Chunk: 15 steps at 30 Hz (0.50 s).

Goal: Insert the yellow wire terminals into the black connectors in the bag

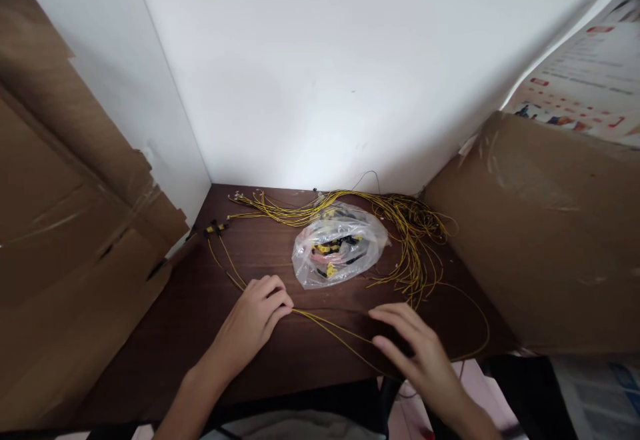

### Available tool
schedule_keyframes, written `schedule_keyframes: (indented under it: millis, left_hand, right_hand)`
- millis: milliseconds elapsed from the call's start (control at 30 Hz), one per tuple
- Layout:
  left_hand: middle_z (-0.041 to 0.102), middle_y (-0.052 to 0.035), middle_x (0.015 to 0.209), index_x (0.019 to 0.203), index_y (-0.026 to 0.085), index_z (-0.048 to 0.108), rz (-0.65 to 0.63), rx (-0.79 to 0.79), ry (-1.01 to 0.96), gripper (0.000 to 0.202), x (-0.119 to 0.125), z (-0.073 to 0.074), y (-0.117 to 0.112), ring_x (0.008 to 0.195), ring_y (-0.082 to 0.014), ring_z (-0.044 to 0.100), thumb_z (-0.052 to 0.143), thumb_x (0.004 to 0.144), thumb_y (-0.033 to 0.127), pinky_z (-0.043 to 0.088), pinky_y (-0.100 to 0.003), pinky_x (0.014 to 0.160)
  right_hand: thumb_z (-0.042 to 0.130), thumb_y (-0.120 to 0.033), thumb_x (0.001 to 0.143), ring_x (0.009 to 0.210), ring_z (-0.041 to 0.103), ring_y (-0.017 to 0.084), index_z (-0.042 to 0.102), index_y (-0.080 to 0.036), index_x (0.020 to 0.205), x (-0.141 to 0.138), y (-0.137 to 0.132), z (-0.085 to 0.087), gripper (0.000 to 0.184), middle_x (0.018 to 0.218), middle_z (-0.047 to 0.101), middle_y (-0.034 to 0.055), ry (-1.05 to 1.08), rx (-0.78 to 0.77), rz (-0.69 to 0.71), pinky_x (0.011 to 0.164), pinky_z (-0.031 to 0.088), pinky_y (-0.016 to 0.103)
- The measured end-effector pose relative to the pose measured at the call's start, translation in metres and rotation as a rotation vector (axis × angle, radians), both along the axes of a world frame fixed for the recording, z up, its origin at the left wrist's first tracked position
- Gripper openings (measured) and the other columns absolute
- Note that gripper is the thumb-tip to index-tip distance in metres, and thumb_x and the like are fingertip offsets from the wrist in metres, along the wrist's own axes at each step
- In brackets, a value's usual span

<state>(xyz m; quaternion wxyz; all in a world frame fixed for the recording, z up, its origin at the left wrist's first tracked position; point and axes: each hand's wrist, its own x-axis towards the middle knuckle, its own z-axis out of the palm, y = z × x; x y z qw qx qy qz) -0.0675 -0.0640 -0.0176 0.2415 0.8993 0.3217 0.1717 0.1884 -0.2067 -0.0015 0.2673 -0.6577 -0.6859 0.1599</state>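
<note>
Your right hand [417,353] sits closest to the lens at the table's front edge, fingers spread and loose, closed on nothing, blurred at the fingertips so you cannot tell whether they touch the thin yellow wires [330,330] running just under them; your wrist is cut off by the lower edge of the view; your left hand [255,320] rests further in toward the front left of the dark wooden table [250,253], fingers curled down over those same wires where they pass beneath the knuckles, pinching or pressing them, though the fingertips are hidden and the exact hold cannot be made out; from under that hand two strands run back and left to a small black-and-yellow connector [215,229] near the table's left edge; behind your hands, at mid-table, lies a crumpled clear plastic bag [337,243] with yellow, black and pinkish pieces inside, too veiled by the film to name; a tangled bundle of yellow wires [410,227] curves along the back edge and piles toward the back right corner, partly tucked behind the bag; brown cardboard [75,227] leans at the left edge and a cardboard box [545,240] crowds the right edge, covering that corner of the table.
</note>
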Motion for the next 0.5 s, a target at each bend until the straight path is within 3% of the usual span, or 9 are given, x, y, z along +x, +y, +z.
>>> schedule_keyframes:
  millis: [133, 300, 500]
  left_hand:
    - [0.054, -0.0027, 0.088, 0.079, 0.018, 0.056, 0.022, 0.019, -0.022, 0.023, 0.003, 0.0, -0.002, 0.083, -0.0154, 0.047, 0.037, 0.09, 0.024, 0.034, -0.033, 0.08]
    - [0.054, -0.0022, 0.088, 0.082, 0.019, 0.059, 0.006, 0.001, -0.04, 0.022, 0.0, 0.0, -0.002, 0.084, -0.0148, 0.047, 0.039, 0.09, 0.027, 0.034, -0.031, 0.079]
    - [0.054, -0.0027, 0.095, 0.094, 0.024, 0.063, -0.04, 0.051, -0.068, 0.015, 0.013, -0.004, -0.012, 0.09, -0.0171, 0.047, 0.053, 0.083, 0.03, 0.037, -0.033, 0.08]
  right_hand:
    - [0.058, -0.03, 0.081, 0.102, 0.049, 0.023, 0.047, -0.022, 0.121, -0.039, 0.009, -0.016, 0.042, 0.111, 0.053, 0.0077, -0.137, 0.052, -0.033, 0.085, 0.042, 0.038]
    - [0.05, -0.02, 0.086, 0.081, 0.049, 0.02, 0.056, -0.019, 0.088, -0.053, 0.02, -0.028, 0.006, 0.085, 0.054, 0.0046, -0.131, 0.106, -0.119, 0.074, 0.04, 0.035]
    - [0.042, -0.017, 0.089, 0.073, 0.045, 0.019, 0.048, -0.018, 0.076, -0.059, 0.026, -0.036, 0.015, 0.076, 0.051, 0.0032, -0.198, 0.125, -0.14, 0.067, 0.036, 0.033]
